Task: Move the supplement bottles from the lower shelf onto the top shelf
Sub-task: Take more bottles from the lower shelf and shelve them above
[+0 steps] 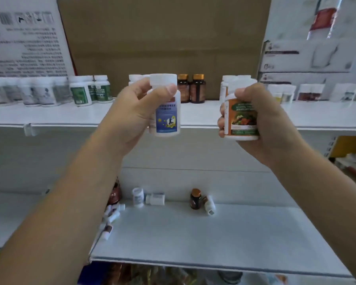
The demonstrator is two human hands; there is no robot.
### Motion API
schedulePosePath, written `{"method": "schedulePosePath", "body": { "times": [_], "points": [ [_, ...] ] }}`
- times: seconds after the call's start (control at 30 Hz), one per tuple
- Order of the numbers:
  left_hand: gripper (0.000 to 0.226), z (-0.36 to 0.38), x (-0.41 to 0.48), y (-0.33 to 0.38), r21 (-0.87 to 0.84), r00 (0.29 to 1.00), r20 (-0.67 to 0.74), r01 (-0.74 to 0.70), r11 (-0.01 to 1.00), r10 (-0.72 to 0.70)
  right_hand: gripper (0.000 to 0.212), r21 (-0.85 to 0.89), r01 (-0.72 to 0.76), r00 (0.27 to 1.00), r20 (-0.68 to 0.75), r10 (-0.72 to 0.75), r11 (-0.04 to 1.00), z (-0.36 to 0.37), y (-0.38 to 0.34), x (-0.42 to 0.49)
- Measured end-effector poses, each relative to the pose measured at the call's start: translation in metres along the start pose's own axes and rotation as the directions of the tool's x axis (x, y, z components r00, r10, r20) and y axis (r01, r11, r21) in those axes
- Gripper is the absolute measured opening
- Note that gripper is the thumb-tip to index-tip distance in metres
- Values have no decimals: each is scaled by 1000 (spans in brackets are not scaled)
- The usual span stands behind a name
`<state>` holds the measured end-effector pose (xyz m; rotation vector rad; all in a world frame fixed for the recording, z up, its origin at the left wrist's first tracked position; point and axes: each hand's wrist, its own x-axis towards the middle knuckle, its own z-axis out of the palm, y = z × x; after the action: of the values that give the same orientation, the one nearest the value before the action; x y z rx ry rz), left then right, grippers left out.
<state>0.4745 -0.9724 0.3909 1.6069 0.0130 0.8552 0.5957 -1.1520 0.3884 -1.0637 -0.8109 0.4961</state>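
White metal shelving, brown carton [162, 38] behind top shelf [49, 116]. Step in hand: transfer, mid-carry. Our left hand [132, 112] grips blue-label white bottle [167, 114] near cap, upright. Our right hand [263, 120] wraps round orange-label white bottle [242, 118]. Both bottles in air at front edge of top shelf, not yet set down. Lower shelf [224, 233] holds amber bottle [195, 199] and several small white ones, some lying flat. Next move, as we judge: reach forward, set both upright on bare shelf before standing rows, release.

Apparently upright: blue-label bottle [166, 117], orange-label bottle [242, 118]
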Motion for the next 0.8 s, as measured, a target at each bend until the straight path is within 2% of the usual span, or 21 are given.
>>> {"method": "schedulePosePath", "body": {
  "times": [0.07,0.17,0.27,0.47,0.63,0.8],
  "points": [
    [11,-8,26,4,106,999,-5,-36,994,36,36,-54,14,1000,-5,-14,998,-15,-17,20],
    [21,-27,64,3,266,995,-98,-7,964,34,46,-170,31,998,-47,-39,985,-34,-33,56],
    [9,-55,99,-8,334,980,-198,69,940,-1,55,-306,22,996,-74,-47,952,-45,-34,92],
    [7,-109,146,-24,420,942,-322,235,876,-98,45,-462,34,999,24,-25,886,-33,-6,145],
    [11,-133,173,-43,462,925,-349,311,830,-152,30,-544,38,996,93,16,838,-5,23,168],
    [18,-144,182,-59,496,916,-337,369,786,-218,33,-655,41,992,116,46,754,-1,37,165]
  ]
}}
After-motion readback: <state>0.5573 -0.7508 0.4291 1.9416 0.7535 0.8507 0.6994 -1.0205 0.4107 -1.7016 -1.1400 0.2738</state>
